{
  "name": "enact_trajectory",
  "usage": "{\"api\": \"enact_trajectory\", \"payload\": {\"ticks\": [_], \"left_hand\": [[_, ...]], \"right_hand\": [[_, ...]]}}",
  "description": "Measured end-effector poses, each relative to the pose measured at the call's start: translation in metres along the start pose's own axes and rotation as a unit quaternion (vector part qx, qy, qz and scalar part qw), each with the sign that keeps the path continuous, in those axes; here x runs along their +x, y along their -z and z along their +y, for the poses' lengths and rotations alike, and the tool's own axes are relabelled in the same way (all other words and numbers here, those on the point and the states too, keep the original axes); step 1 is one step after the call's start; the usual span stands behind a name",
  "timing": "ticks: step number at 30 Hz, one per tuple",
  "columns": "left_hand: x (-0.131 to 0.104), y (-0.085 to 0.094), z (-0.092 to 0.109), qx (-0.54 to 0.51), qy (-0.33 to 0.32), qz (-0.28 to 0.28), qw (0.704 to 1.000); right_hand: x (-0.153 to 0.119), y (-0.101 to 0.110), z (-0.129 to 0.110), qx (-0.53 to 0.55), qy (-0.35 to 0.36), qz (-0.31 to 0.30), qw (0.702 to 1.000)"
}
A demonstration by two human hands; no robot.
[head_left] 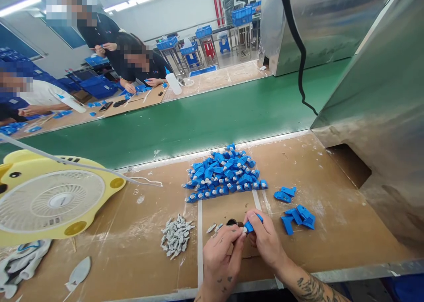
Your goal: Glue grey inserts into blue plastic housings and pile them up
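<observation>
My right hand (266, 240) grips a blue plastic part (253, 224) between thumb and fingers. At the left end of that part, my left hand (222, 251) pinches a small light-grey piece (245, 230), partly hidden by the fingertips. Just behind the fingers sits a small round black container (231, 222). A few loose grey pieces (211, 228) lie by the left hand, with a larger pile of grey pieces (176, 235) farther left. Beyond the hands is a heap of blue parts with pale tips (221, 171). Several plain blue parts (300, 217) rest to the right.
A yellow fan (114, 183) and its white cable occupy the left side, near crumpled gloves (24, 264). A green conveyor belt (212, 112) runs behind the cardboard-covered bench. Metal housing (371, 130) rises at right, with a hanging black cable (300, 50). Co-workers (142, 68) are across the belt.
</observation>
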State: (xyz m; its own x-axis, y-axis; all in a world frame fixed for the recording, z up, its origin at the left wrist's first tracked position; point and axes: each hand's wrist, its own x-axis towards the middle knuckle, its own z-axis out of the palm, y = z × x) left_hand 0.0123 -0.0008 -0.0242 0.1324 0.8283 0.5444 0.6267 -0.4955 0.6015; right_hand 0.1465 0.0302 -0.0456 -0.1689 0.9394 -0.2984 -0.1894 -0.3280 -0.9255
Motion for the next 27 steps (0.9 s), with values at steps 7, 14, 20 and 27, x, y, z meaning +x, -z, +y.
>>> {"api": "enact_trajectory", "payload": {"ticks": [7, 14, 20, 27], "left_hand": [[-0.005, -0.005, 0.001, -0.005, 0.019, 0.024, 1.0], [0.017, 0.002, -0.006, -0.084, 0.142, -0.016, 0.986], [0.063, 0.026, -0.022, -0.132, 0.223, 0.014, 0.966], [0.09, 0.023, -0.023, -0.373, 0.372, 0.081, 0.846]], "right_hand": [[-0.001, -0.008, 0.006, 0.046, -0.01, 0.017, 0.999], [0.004, -0.005, -0.003, 0.035, -0.048, -0.072, 0.996], [0.007, 0.054, -0.041, -0.317, 0.152, -0.033, 0.936], [0.023, 0.123, -0.038, -0.563, 0.298, 0.072, 0.768]]}}
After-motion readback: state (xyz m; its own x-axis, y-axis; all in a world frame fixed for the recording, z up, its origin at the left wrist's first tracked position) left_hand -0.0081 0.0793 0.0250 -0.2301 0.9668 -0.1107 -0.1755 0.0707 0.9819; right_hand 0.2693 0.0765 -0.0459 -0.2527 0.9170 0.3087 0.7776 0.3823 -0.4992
